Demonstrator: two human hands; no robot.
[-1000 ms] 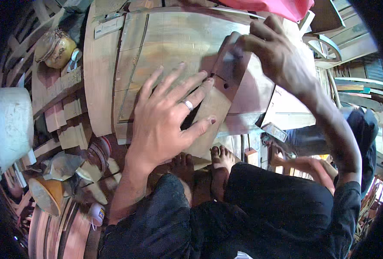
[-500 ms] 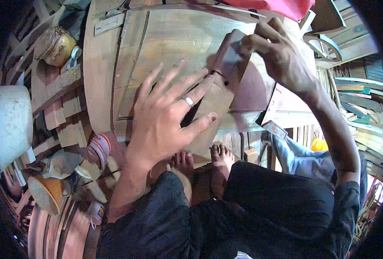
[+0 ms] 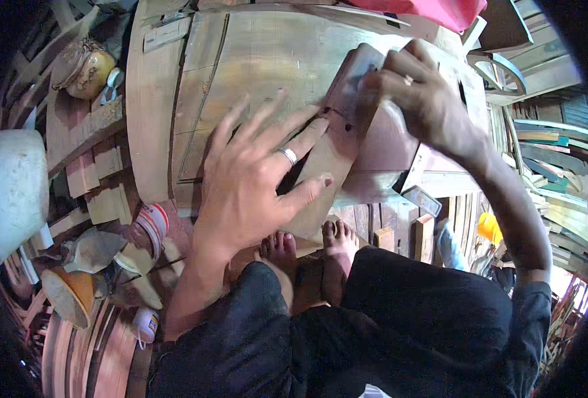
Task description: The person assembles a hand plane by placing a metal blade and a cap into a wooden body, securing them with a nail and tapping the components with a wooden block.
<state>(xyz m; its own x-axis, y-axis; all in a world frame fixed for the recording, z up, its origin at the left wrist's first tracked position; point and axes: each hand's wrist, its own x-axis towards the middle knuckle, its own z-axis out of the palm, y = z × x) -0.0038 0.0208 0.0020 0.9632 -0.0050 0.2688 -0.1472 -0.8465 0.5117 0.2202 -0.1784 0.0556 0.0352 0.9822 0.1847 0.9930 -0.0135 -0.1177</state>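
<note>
A narrow wooden piece (image 3: 324, 156) lies slantwise on the wide wooden worktop (image 3: 254, 53). Its upper part is darker, and a dark line and small dark spots mark it near the middle. My left hand (image 3: 244, 176), with a ring on one finger, is spread out. Its fingertips touch or hover at the left edge of the piece, and the thumb lies over its lower part. My right hand (image 3: 423, 99) is closed beside the upper end of the piece, fingers curled and blurred. Whatever is in its grip is hidden.
Left of the worktop are a whitish tub (image 3: 15, 192), a round yellowish container (image 3: 92, 74), an orange-sided cup (image 3: 68, 298) and stacked wood. Pink cloth (image 3: 433, 10) hangs over the far edge. A yellow object (image 3: 489, 227) and timber pieces (image 3: 552, 166) are at right.
My right hand has shifted slightly down and left along the wooden piece. The light-blue cloth under the worktop at right has mostly gone from sight. My left hand keeps nearly the same place.
</note>
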